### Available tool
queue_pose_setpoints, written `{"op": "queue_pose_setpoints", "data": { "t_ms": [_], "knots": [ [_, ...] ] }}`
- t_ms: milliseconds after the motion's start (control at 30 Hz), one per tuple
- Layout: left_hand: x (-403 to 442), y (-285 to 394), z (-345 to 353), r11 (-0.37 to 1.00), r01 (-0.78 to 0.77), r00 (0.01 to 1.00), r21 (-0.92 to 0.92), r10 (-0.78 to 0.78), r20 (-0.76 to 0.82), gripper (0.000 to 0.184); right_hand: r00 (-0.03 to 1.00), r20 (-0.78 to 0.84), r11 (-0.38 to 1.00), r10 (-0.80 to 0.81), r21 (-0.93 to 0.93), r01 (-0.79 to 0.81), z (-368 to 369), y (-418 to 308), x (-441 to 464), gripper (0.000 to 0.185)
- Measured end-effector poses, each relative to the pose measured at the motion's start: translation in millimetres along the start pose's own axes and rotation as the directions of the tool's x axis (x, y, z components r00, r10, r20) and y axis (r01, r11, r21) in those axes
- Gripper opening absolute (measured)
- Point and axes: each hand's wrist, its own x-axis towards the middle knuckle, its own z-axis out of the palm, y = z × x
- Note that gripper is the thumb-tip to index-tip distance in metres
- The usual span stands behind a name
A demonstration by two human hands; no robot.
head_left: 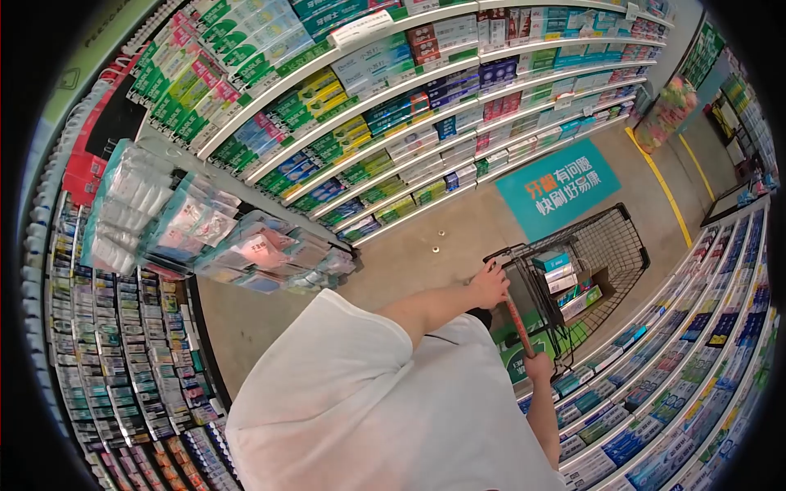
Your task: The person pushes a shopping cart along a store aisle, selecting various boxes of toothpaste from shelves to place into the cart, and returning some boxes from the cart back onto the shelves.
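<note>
My left hand (490, 283) is closed over the end of a shopping cart's red handle (519, 325), at the dark corner piece. Farther along the same handle, my right hand (539, 367) wraps round its other end. The black wire shopping cart (626, 237) stretches away from me. Inside it sits an open cardboard box (602, 283) with several small cartons (562, 274) in teal, white and green. Their printing is too small to read.
Shelves of toothpaste boxes (368, 139) line one side, and more shelves (671, 393) run close along the cart's other side. Hanging packets (213, 229) stick out at a shelf end. A teal floor sticker (559, 190) and yellow floor lines (661, 188) mark the aisle.
</note>
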Motion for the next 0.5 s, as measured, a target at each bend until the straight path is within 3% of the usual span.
{"op": "queue_pose_setpoints", "data": {
  "t_ms": [200, 333, 433, 467, 500],
  "knots": [
    [-35, -14, 27, 0.993, -0.002, 0.999, -0.115, -0.004, -0.052, 0.052, 0.999, -0.044, 0.997, 0.028, -0.072, -0.031, 31, -4, -30, 0.045],
    [-54, -29, 10, 0.987, -0.012, 0.998, -0.163, 0.022, 0.056, 0.050, 0.998, -0.017, 0.997, 0.055, -0.058, -0.056, 26, -34, -56, 0.045],
    [-62, -51, -4, 0.960, -0.101, 0.965, -0.261, 0.158, 0.210, 0.049, 0.998, -0.013, 0.996, 0.062, -0.066, -0.063, 50, -23, -50, 0.045],
    [-67, -63, 0, 0.962, -0.094, 0.966, -0.256, 0.150, 0.210, 0.049, 0.997, -0.005, 0.995, 0.075, -0.063, -0.075, 56, -27, -48, 0.045],
    [-71, -77, 9, 0.927, -0.195, 0.956, -0.320, 0.253, 0.152, 0.051, 0.998, -0.005, 0.996, 0.068, -0.062, -0.068, 55, -39, -52, 0.045]
  ]
}}
